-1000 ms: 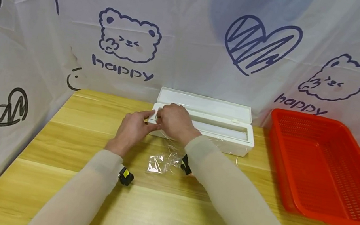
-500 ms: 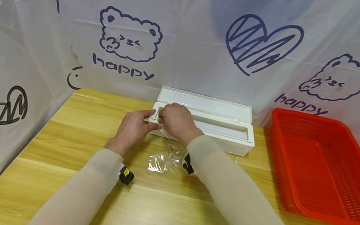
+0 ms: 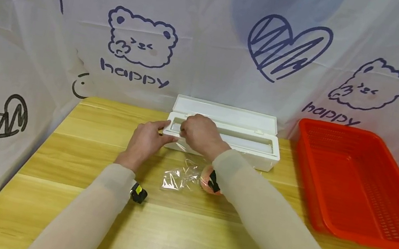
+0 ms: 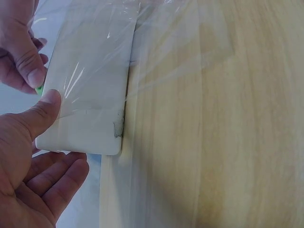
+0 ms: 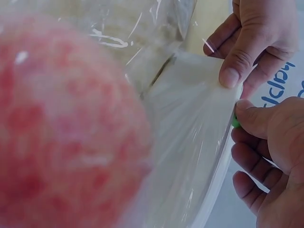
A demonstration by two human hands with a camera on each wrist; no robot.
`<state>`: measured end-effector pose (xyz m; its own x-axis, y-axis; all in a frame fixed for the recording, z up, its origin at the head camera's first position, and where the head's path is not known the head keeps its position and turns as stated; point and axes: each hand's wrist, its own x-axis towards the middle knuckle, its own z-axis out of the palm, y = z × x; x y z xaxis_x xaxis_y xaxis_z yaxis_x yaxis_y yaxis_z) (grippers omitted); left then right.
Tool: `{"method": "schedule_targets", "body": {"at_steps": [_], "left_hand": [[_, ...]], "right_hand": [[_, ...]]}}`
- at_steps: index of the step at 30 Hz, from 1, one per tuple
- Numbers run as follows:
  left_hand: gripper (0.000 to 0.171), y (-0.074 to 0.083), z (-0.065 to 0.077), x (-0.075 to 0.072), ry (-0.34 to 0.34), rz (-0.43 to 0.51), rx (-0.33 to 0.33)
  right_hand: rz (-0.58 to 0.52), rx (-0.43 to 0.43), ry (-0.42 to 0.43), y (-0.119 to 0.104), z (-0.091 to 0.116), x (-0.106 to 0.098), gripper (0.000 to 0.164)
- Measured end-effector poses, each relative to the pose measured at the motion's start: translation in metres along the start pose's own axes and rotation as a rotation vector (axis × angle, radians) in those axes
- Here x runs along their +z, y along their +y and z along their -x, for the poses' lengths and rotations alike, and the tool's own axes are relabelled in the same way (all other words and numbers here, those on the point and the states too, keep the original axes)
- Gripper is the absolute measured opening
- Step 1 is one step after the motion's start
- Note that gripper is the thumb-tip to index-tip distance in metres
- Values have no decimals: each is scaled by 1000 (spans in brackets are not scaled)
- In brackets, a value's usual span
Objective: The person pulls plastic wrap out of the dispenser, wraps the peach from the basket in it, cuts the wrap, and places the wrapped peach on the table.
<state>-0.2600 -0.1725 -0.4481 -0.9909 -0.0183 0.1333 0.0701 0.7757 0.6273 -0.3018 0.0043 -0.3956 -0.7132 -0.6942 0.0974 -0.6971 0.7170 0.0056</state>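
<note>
A white cling film dispenser box (image 3: 265, 162) stands at the back of the table with its lid (image 3: 225, 113) raised; a pale roll (image 3: 246, 143) shows inside. My left hand (image 3: 145, 141) grips the box's left end, thumb on its front edge. My right hand (image 3: 203, 136) is just right of it, pinching a small green slider (image 5: 235, 122), mostly hidden by the fingertips, at the box's edge. Clear cling film (image 3: 174, 179) hangs over the front onto the table. Below my right wrist is a round pink-and-red fruit (image 5: 71, 123), apparently under film, partly covered by the wrist camera.
A red plastic basket (image 3: 317, 194) stands to the right of the box. Behind the table (image 3: 164, 234) hangs a white cloth (image 3: 211, 55) with drawn bears and hearts, close to the raised lid. Another cloth side runs along the left edge.
My right hand has slid a little to the right along the box, still pinching. More of the box's left end and of the fruit now shows. The left hand keeps its place.
</note>
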Motion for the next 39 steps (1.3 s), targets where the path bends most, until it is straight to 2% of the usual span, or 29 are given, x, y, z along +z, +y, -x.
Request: {"method": "schedule_targets", "body": {"at_steps": [7, 21, 39], "left_hand": [[68, -1, 1, 0, 21, -8, 5], [68, 1, 2, 2, -5, -1, 1], [68, 3, 4, 0, -34, 15, -52]], "right_hand": [[-16, -15, -8, 5, 6, -2, 11], [-7, -12, 13, 19, 23, -2, 11], [0, 18, 0, 61, 67, -11, 11]]}}
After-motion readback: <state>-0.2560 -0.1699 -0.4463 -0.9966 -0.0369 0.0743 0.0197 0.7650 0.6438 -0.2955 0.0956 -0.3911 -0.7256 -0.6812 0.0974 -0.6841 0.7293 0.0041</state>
